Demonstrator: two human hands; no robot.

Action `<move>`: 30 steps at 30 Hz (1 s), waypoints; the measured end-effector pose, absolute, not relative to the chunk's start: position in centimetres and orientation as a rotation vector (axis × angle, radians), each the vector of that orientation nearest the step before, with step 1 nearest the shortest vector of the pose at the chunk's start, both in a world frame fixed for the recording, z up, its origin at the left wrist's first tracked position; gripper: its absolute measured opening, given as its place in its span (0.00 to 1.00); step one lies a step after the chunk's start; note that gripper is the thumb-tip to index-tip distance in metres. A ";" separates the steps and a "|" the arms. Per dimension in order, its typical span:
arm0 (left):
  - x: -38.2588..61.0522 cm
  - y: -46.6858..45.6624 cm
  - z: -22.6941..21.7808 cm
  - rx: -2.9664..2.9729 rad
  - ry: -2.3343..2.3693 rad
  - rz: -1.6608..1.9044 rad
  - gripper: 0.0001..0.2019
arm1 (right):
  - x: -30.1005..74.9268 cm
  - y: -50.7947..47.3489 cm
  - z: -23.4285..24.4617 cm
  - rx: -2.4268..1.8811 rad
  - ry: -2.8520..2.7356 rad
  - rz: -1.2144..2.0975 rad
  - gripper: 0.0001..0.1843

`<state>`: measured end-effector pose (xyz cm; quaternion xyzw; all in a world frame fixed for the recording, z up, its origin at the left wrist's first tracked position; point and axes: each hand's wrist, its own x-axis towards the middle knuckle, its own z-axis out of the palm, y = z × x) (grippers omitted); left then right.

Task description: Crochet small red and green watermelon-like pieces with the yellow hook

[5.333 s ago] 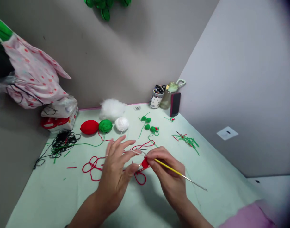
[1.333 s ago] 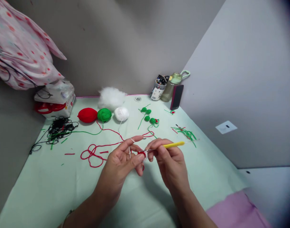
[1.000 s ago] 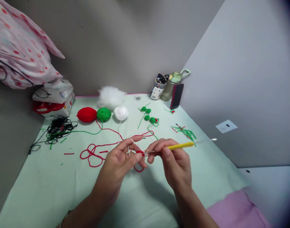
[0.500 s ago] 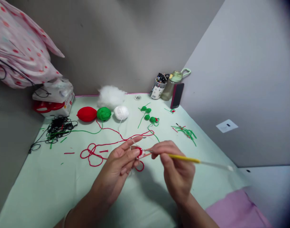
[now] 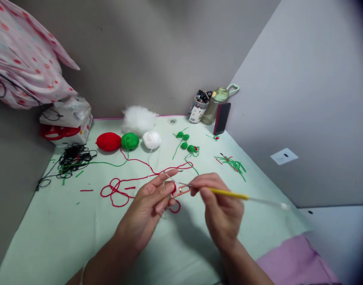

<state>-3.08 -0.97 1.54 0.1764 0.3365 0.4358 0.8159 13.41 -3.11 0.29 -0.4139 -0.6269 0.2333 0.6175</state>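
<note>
Beneath my left hand [image 5: 145, 204] and right hand [image 5: 219, 206] spreads the pale green bench [image 5: 56, 237]. Beyond the left one sit white fluff [image 5: 139, 120], a red yarn ball [image 5: 108, 141], a green yarn ball [image 5: 130, 141] and a white yarn ball [image 5: 152, 140]. My right grips a yellow-handled hook [image 5: 229, 193], its tip just beside the little red-and-white crocheted piece [image 5: 174, 189] pinched in my left.

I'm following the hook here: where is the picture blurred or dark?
Head view: the crochet hook smears at its far end; head view: a soft shadow lies on the tablecloth, below and left of the right hand; head view: the upper right corner darkens.
</note>
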 end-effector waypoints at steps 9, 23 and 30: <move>-2.8 -1.4 1.6 0.593 0.785 0.985 0.17 | 13.2 -2.4 0.1 -0.857 -1.234 0.970 0.08; -3.1 -1.4 1.7 0.618 0.778 0.924 0.23 | 13.3 -2.5 0.5 -0.861 -1.083 1.103 0.09; -3.1 -1.6 2.0 0.610 0.809 0.965 0.19 | 13.4 -3.0 0.9 -0.833 -1.226 0.963 0.11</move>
